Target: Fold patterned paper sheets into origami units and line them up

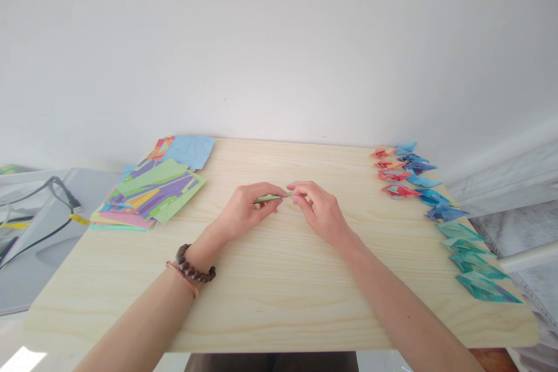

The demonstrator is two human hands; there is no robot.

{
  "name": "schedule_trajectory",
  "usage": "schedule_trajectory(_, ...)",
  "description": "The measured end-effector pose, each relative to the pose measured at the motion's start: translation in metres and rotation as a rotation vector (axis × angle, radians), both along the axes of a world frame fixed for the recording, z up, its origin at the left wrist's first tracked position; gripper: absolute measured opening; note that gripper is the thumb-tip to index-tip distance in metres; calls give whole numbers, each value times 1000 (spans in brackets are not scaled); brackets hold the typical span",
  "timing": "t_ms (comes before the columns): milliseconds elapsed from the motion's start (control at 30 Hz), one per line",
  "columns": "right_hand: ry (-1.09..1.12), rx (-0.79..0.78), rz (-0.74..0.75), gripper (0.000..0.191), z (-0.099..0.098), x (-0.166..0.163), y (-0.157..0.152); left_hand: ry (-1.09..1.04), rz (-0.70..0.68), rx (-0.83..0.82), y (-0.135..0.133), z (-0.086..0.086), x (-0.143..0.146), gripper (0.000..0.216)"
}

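Over the middle of the table, a narrow folded piece of green origami paper [267,199] is held between both hands. My left hand [250,208] is closed around its left part, thumb below and fingers above, hiding some of it. At the paper's right tip, my right hand [317,209] pinches with thumb and fingertips. The exact fold cannot be made out, as the paper is seen nearly edge-on.
Patterned paper sheets [161,192] lie in a loose pile at the table's left. Along the right edge stand rows of folded paper pieces: red ones [394,175], blue ones [440,197] and green ones [475,256]. A black cable [47,232] lies left of the table [279,302]; a white wall is behind.
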State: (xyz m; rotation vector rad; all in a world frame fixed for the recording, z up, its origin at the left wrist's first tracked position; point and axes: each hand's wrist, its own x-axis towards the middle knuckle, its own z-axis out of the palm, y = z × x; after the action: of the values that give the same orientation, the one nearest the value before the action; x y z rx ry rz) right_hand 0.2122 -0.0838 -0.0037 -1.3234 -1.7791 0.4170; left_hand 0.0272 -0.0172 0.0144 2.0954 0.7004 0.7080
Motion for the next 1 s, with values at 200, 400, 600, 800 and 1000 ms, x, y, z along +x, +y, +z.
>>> schedule_trajectory(200, 102, -16, -2, 12, 0, -1, 1, 7, 5, -3, 0, 0, -1, 20)
schedule_trajectory(400, 370, -143, -128, 35, -2, -1, 1, -5, 14, -45, 0, 1, 0, 19)
schedule_trajectory(600, 422, -210, -145, 23, -6, -4, 0, -23, 24, -82, 0, 1, 0, 18)
schedule_trajectory(800, 468, -151, -146, 27, -3, -7, -2, -46, 10, -54, 1, 1, 0, 17)
schedule_trajectory(1000, 365, -89, -159, 15, 0, -8, -4, -65, -4, -44, 1, 1, 0, 17)
